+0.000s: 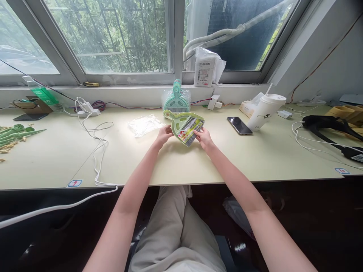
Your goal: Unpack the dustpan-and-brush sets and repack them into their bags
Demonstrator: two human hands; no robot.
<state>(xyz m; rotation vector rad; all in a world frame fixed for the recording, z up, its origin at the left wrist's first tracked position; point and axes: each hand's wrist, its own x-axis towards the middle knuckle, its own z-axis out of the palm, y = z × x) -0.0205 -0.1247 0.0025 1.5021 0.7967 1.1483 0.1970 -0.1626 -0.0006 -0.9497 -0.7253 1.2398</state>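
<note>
In the middle of the frame, in the head view, two bare hands are holding a green dustpan set (183,126) above the pale surface (136,166). The left hand (164,135) is gripping the pan's left edge, its fingers closing on the rim and partly hiding behind it. The right hand (203,138) is pinching the lower right side, its fingers closing narrowly over the printed label (190,130) near the dark bristles. The set is tilting, its handle end pointing to the upper left and its bristles facing the lower right

Just behind it, a stack of teal dustpans (177,100) in clear plastic is standing against the window ledge. To the left of centre, a crumpled clear wrapper (144,125) is lying flat near the left hand. Right of centre, a dark phone (239,125) is lying close to a white lidded cup (266,111), which is standing upright with a straw. At the upper right of centre, a white box (204,71) in plastic is resting on the ledge. On the left of the frame, a white cable (98,158) is trailing to the front edge, and green pieces (17,136) are lying in a pile at the far left
</note>
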